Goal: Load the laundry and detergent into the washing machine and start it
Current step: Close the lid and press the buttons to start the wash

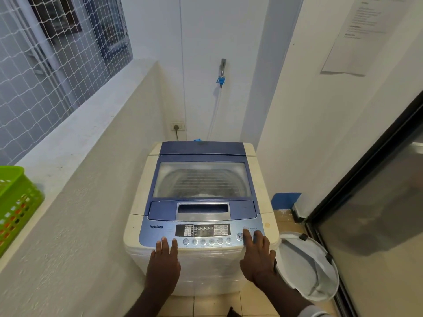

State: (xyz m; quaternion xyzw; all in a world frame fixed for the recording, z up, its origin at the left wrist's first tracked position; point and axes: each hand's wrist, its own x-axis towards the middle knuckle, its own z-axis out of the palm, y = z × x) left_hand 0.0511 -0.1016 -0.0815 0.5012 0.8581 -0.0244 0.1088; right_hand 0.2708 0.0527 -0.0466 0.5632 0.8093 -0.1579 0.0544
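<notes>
A cream top-loading washing machine [258, 179] with a blue lid stands in front of me. Its lid [202, 179] is down, and pale laundry [203, 195] shows through the lid window at the drum's bottom. The control panel [202, 230] runs along the front edge. My left hand [164, 259] rests flat on the panel's left end, fingers apart, holding nothing. My right hand [258, 255] lies on the panel's right end with its index fingertip on the power button [245, 229], beside the start/pause button [239, 236].
A white mesh laundry hamper [306, 266] sits on the tiled floor right of the machine. A green plastic basket [16, 207] stands on the ledge at left. A dark-framed glass door [377, 202] closes off the right. A tap with hose [221, 76] and a wall socket [178, 126] are behind.
</notes>
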